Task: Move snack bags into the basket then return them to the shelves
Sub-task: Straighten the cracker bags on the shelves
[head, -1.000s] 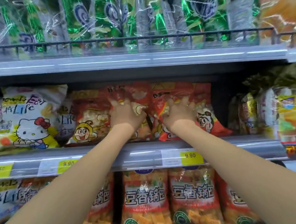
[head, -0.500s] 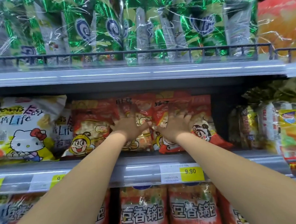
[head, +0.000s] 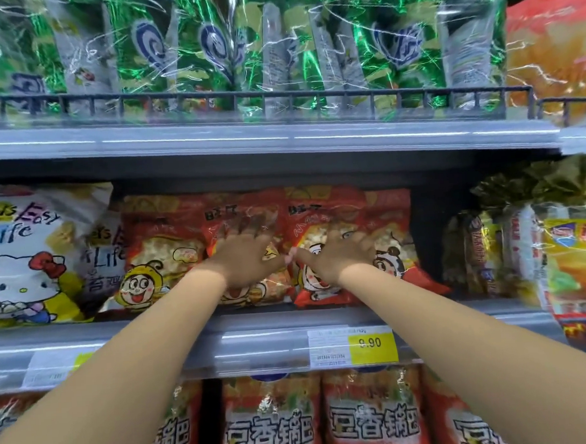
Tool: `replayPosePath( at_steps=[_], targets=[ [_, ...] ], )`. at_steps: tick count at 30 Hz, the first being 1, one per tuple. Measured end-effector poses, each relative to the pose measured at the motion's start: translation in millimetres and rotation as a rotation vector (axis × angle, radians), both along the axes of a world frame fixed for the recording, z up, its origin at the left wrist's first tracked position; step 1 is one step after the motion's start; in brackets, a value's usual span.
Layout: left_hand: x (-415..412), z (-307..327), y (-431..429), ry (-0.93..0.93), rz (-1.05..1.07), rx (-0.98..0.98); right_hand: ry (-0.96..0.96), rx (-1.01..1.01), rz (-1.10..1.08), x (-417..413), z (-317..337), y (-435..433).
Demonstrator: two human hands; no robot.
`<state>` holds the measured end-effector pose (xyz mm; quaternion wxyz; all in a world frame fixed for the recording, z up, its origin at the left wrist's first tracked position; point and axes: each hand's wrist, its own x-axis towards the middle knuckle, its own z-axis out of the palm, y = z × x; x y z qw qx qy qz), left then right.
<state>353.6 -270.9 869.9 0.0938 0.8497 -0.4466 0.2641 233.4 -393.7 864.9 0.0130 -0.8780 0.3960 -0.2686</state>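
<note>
- Your L hand (head: pixel 244 257) — fingers spread flat, pressing the mid red snack bag (head: pixel 222 214), which stands on the middle shelf (head: pixel 256 322).
- Your R hand (head: pixel 338 255) — also flat, on the next red bag (head: pixel 383 209) just beside it; neither hand grips.

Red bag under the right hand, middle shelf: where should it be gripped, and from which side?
Likely the top edge, from the front. The red bag stands on the shelf, face outward, with a neighbouring bag tight beside it; the right hand lies spread flat on its face.
</note>
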Motion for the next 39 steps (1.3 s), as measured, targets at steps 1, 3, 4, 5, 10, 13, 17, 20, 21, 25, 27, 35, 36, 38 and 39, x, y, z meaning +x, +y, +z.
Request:
replayPosePath(
  at_steps=[1,3,4,5,10,13,17,20,21,25,27,35,36,38,39],
  targets=[
    [2,0,1,0.006,-0.015,0.009,0.010,-0.006,0.002,1,-1,-1],
    [5,-1,4,0.002,-0.029,0.015,0.010,-0.011,0.022,1,-3,-3],
    [4,-1,5,0.004,-0.033,0.018,0.004,-0.003,0.038,-1,-3,-2],
    [2,-1,6,0.014,-0.040,0.019,0.001,0.008,0.053,-5,-3,-2],
    [-5,-1,18,0.033,0.059,-0.329,0.029,0.053,0.112,-20,-4,-3],
    [13,-4,41,0.089,0.381,-0.309,0.034,0.025,0.090,-20,-7,-2],
    [24,-8,59,0.315,0.498,-0.164,0.046,0.009,0.068,-17,-5,0],
    [32,-6,66,0.422,0.409,-0.150,0.037,0.020,0.079,-18,-5,2],
    [35,-6,68,0.453,0.386,-0.136,0.038,0.025,0.083,-19,-5,2],
    [33,-9,69,0.456,0.362,-0.144,0.035,0.037,0.094,-19,-6,1],
    [25,-3,61,0.417,0.318,-0.234,0.018,0.076,0.136,-23,-4,1],
    [-68,20,-15,0.192,0.117,-0.211,-0.159,0.092,0.008,-59,1,-32],
    [-73,18,-25,0.185,0.103,-0.164,-0.090,0.110,0.038,-61,2,-38],
    [-79,8,-44,0.163,0.049,-0.052,0.008,0.167,0.071,-62,2,-49],
    [-80,3,-51,0.169,0.020,-0.003,0.043,0.200,0.082,-60,2,-59]
  ],
)
